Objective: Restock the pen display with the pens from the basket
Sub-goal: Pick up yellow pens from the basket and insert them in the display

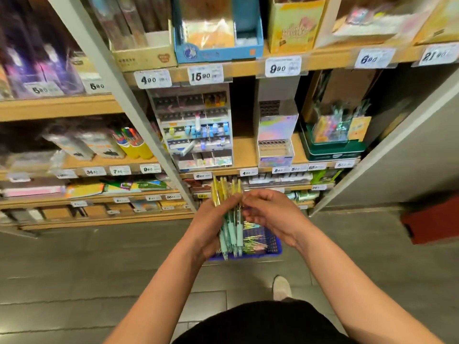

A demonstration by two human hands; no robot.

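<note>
Step in hand: sorting a handful of pens above the basket, before any is placed. The left hand (pixel 211 219) is wrapped around a bunch of pens (pixel 232 229), yellow-green tops pointing up toward the shelves and mint grips pointing down. The right hand (pixel 269 214), fingers curled, meets the upper part of the bunch and appears to pinch one pen free, though blur hides the exact contact. Both forearms reach forward and converge at about waist level, wrists turned inward. The basket (pixel 274 247), blue, sits on the floor directly beneath, with more pens in it. The tiered display (pixel 196 127) and a holed box (pixel 274 147) stand on the shelf above, well apart from the hands; which one takes these pens cannot be told. Next move, as judged: separate one pen, lift it to an empty slot and seat it upright.
</note>
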